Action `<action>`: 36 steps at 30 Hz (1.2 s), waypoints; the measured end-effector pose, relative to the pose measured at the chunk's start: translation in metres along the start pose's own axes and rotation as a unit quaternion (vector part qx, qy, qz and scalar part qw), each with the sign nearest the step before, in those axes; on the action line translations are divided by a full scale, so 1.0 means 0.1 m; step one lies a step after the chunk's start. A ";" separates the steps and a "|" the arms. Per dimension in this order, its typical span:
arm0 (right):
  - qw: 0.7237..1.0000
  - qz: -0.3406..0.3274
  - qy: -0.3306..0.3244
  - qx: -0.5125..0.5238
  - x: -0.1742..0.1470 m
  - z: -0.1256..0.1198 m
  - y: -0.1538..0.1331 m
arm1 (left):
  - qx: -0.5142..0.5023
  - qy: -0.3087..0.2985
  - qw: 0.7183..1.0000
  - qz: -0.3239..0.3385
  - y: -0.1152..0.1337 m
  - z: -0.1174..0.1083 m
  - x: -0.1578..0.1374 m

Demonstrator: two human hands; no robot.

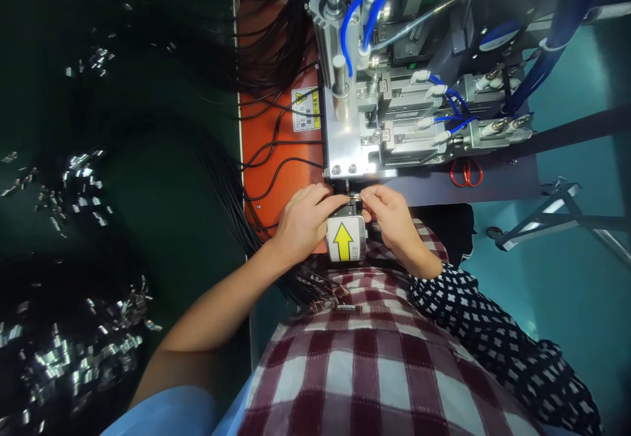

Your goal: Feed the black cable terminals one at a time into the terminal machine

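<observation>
head | above checked apron | looks forward, down | left hand, right hand near

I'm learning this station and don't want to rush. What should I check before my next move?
1. Right hand on the small metal piece: ok, fingertips pinch it.
2. Left hand there too: ok.
3. Small metal piece straight: cannot tell, fingers hide much of it.
4. Yellow arrow label in plain view: ok.
5. Red-handled scissors apart from both hands: ok.
6. Black cables clear of the checked apron: not ok, some overlap it in view.
</observation>
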State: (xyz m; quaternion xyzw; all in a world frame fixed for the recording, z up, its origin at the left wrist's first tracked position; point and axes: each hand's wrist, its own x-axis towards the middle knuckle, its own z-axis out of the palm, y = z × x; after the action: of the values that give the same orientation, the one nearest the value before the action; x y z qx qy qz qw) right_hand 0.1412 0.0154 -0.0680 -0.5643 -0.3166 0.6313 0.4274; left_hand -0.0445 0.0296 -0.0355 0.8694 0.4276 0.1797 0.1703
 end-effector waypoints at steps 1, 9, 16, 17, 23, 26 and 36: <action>1.000 0.005 -0.004 0.005 0.00 0.00 0.00 | 0.007 0.003 1.000 0.002 0.01 -0.01 0.00; 0.999 0.001 -0.024 0.033 0.02 -0.04 0.08 | 0.121 -0.064 0.989 -0.057 0.23 -0.13 -0.02; 0.999 0.007 -0.021 0.037 0.02 -0.06 0.05 | 0.054 -0.028 0.998 0.004 0.23 0.03 0.02; 0.999 0.005 -0.021 0.036 0.02 -0.06 0.05 | 0.054 -0.022 0.998 0.010 0.23 0.05 0.02; 0.999 -0.017 -0.023 0.026 0.03 -0.06 0.10 | 0.074 -0.017 0.997 0.008 0.25 0.08 0.01; 0.999 -0.043 -0.017 0.008 0.03 -0.06 0.10 | 0.108 -0.032 0.994 0.011 0.29 0.09 0.02; 0.997 -0.074 0.003 -0.010 0.03 -0.01 0.10 | 0.094 0.023 0.995 0.012 0.25 0.19 0.02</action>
State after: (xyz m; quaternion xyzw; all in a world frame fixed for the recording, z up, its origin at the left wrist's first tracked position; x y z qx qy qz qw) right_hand 0.1407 0.0131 -0.0786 -0.5453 -0.3626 0.5933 0.4681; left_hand -0.0175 0.0134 -0.0406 0.8824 0.4356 0.1607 0.0760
